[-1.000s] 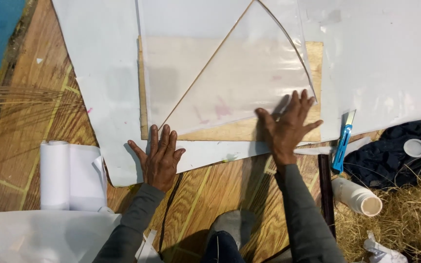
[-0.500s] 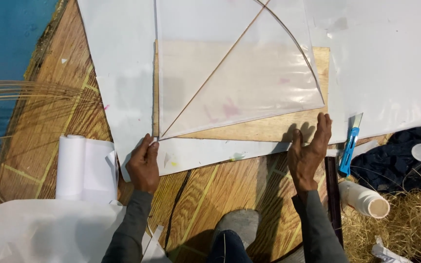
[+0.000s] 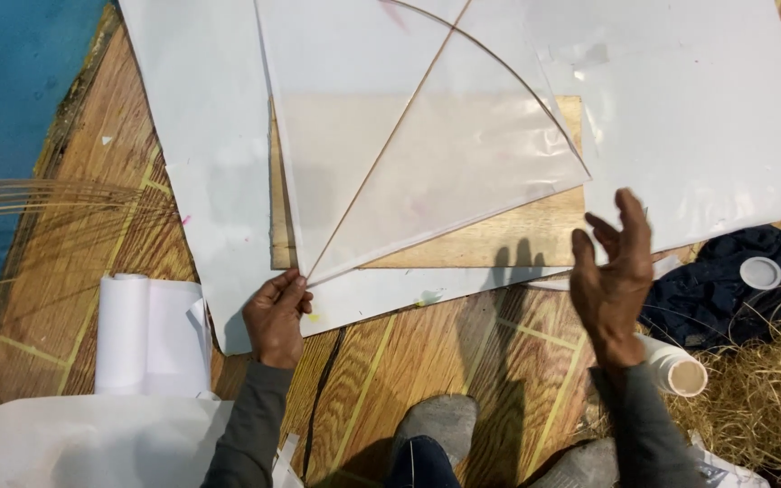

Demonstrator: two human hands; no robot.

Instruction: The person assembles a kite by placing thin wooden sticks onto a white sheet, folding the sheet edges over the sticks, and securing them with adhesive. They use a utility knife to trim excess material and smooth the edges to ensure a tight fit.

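Observation:
A translucent kite sheet (image 3: 427, 136) with a thin straight stick and a curved bow stick lies over a wooden board (image 3: 499, 239) on the floor. My left hand (image 3: 275, 312) pinches the sheet's bottom corner, where the straight stick ends. My right hand (image 3: 615, 271) is raised off the floor with its fingers spread, holding nothing, to the right of the board. Larger white paper sheets (image 3: 210, 136) lie under the kite and board.
A roll of white paper (image 3: 146, 334) lies at the left. A bundle of thin sticks (image 3: 38, 203) fans in from the left edge. At the right are dark cloth (image 3: 734, 289), a white lid (image 3: 759, 272), a white tube (image 3: 675, 366) and straw (image 3: 770, 398). My socked feet (image 3: 440, 420) are at the bottom.
My left hand went from flat on the paper to pinching the kite's bottom corner. My right hand lifted off the sheet and now hovers open. The view shifted.

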